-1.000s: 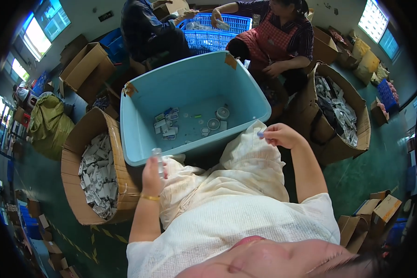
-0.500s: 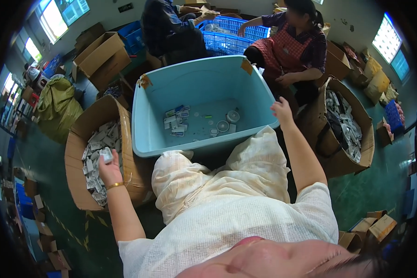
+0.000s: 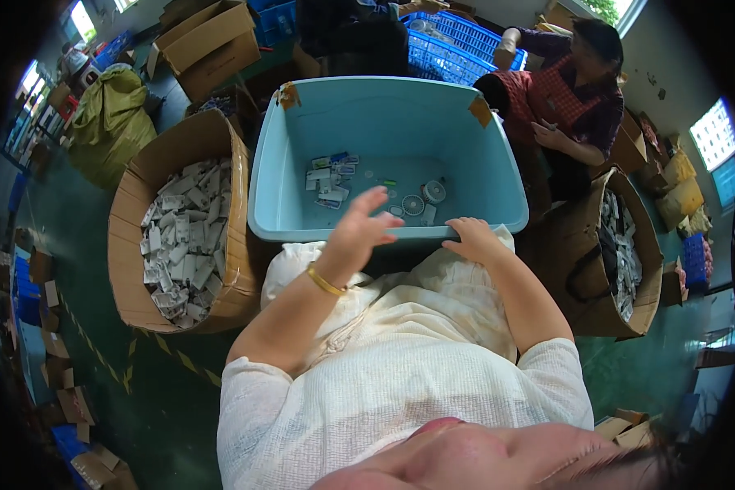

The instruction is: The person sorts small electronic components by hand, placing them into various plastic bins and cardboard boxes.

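Observation:
A light blue plastic tub (image 3: 294, 147) stands in front of me, with several small white packets (image 3: 327, 180) and two round fan-like parts (image 3: 423, 198) on its floor. My left hand (image 3: 359, 233) is raised over the tub's near rim, fingers spread and empty. My right hand (image 3: 469, 239) rests flat on the cream cloth (image 3: 433, 278) over my lap, just below the rim, holding nothing.
A cardboard box (image 3: 135, 253) full of white packets stands at my left, another cardboard box (image 3: 641, 286) of parts at my right. Across the tub a person in a red checked apron (image 3: 567, 94) works beside blue crates (image 3: 457, 49). A green sack (image 3: 110, 122) lies far left.
My left hand has left the cardboard box at my left and swung up over the tub's near rim. My right hand has dropped from the tub's edge onto my lap.

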Tool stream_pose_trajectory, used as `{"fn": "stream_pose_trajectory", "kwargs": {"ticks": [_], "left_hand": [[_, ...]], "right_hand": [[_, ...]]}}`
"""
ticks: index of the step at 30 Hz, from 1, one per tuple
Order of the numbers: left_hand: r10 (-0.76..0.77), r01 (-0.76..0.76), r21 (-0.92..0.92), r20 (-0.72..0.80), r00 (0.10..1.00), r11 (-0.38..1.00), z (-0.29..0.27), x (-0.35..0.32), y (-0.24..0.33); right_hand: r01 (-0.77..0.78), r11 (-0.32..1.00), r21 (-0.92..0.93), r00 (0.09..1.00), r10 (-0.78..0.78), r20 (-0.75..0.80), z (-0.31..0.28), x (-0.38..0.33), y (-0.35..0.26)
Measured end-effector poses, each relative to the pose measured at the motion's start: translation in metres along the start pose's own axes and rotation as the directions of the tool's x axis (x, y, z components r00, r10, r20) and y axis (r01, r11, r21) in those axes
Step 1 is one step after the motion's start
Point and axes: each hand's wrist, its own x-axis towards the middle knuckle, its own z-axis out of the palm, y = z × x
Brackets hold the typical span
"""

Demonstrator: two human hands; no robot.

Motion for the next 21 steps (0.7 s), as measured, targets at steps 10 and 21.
{"fn": "stream_pose_trajectory", "kwargs": {"ticks": [10,21], "left_hand": [[-0.261,-0.282,0.879,0.397,0.88,0.385,-0.021,-0.001,-0.046],[-0.284,-0.351,0.847,0.478,0.831,0.4,-0.051,-0.014,-0.021]], "right_hand": [[-0.044,0.989,0.138,0.978,0.014,0.207,-0.008,0.032,-0.01],[0.187,0.981,0.058,0.763,-0.182,0.62,0.089,0.222,-0.048]]}}
